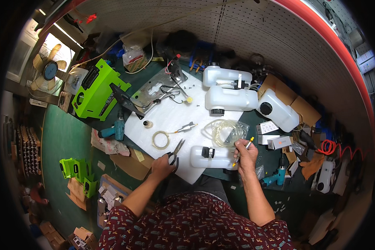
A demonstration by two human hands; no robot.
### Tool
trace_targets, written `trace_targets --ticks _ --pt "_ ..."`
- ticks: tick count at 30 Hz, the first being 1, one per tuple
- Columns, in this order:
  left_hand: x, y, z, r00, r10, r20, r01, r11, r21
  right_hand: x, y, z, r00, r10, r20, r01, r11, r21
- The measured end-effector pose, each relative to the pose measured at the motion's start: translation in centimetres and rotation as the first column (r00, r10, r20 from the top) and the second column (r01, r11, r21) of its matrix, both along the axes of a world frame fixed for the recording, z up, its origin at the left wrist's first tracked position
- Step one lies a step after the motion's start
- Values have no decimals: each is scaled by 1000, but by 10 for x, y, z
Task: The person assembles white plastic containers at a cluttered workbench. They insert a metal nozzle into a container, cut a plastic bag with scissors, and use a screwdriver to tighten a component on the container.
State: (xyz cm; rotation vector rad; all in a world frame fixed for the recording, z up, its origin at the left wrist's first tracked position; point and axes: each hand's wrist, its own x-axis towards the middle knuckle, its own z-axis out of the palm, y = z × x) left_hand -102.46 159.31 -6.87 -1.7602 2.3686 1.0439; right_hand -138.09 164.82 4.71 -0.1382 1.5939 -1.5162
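Note:
My left hand is closed round the handles of a pair of scissors, their dark blades pointing away from me over the white foam sheet. My right hand grips a slim pen-like tool with yellow ends; its exact kind is unclear. Just left of that hand a white plastic tank with a black cap lies on its side. Beyond it is a coil of clear tubing with a plastic bag. A smaller tube loop joined to a metal fitting lies on the sheet.
More white tanks lie at the back right, beside small white boxes. A green housing, a metal plate and a teal drill are on the left. Another drill lies at the right edge.

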Motion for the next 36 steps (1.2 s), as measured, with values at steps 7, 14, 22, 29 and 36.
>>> trace_targets --ticks 7,14,22,29,36 --pt "-22 -29 57 949 -120 -291 8 934 -357 51 -66 1 821 570 -33 -556 812 178" --pt "-17 -81 61 867 62 -494 -99 994 -48 121 -110 -53 590 807 -30 -789 584 191" --pt "62 -118 23 870 307 -386 -118 889 442 151 -106 -107 528 799 -286 -775 592 221" --pt "8 -107 -2 812 188 -552 -73 972 223 183 -114 -122 777 599 -193 -587 800 122" --pt "-12 -126 -42 780 449 -436 -293 877 380 215 -119 -147 878 -176 445 18 941 337"
